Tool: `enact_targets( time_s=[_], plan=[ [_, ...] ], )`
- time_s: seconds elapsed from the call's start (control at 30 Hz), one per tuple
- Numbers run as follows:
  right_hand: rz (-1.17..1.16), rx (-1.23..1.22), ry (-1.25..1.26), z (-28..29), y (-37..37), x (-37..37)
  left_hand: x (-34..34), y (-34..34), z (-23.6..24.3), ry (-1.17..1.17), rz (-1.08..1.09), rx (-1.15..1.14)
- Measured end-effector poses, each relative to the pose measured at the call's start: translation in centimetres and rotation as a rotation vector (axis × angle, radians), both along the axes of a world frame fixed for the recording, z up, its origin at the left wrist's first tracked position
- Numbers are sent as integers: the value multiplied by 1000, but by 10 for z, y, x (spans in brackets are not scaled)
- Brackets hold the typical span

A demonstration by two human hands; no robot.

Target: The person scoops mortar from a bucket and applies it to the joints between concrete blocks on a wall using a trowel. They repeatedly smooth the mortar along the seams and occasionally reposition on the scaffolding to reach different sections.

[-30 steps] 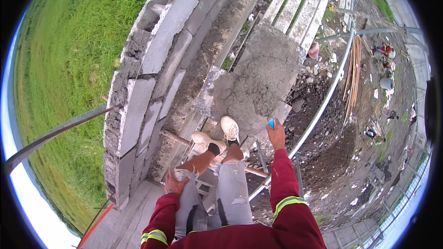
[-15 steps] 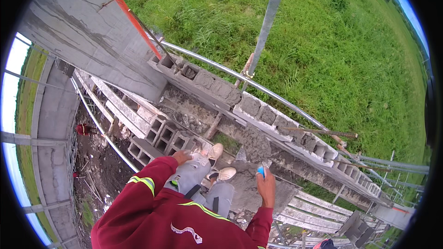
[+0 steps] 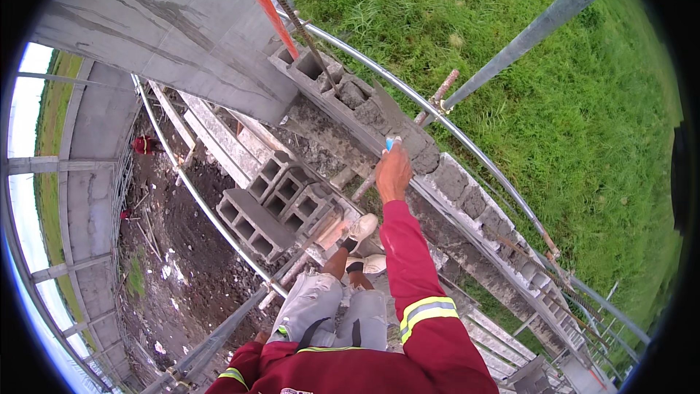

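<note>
My right hand (image 3: 394, 171) grips the blue handle of a trowel (image 3: 391, 144), whose grey blade rests over wet mortar on the top of the hollow concrete block wall (image 3: 474, 201). My left hand (image 3: 260, 338) is low beside my left thigh, mostly hidden by my leg and sleeve. Below the wall, left of my white shoes (image 3: 362, 227), several loose grey hollow blocks (image 3: 251, 219) are stacked on the scaffold planks (image 3: 213, 138).
A concrete slab (image 3: 168, 29) with an orange bar stands upper left. A curved pipe rail (image 3: 481, 169) and upright pole (image 3: 532, 36) border the wall, with grass beyond. A drop to dirt ground (image 3: 160, 241) lies left, where a co-worker in red (image 3: 144, 144) is small.
My view has swung round toward the wall and slab. My right hand has moved the trowel up onto the wall top. My left hand has dropped lower beside my leg.
</note>
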State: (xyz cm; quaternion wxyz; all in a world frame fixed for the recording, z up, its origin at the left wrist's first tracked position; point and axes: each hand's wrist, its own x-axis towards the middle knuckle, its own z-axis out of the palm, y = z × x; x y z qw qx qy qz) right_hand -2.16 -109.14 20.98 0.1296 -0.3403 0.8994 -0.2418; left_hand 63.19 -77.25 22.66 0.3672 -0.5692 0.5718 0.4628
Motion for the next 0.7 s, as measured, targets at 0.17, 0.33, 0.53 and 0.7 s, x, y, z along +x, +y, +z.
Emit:
enact_targets(
  time_s=[0.17, 0.33, 0.53, 0.7],
  plan=[
    [-516, -244, -1092, -5, 69, -4, -26, 5, -5, -11, 216, 17],
    [-501, -280, -1266, -19, 26, 7, -42, 1, -13, 3, 307, -6],
    [-229, -208, -1020, -27, -75, -1, -42, 6, -12, -3, 332, -4],
    [245, 85, 44, 14, -92, -13, -46, 6, -16, 4, 346, -17]
  ],
)
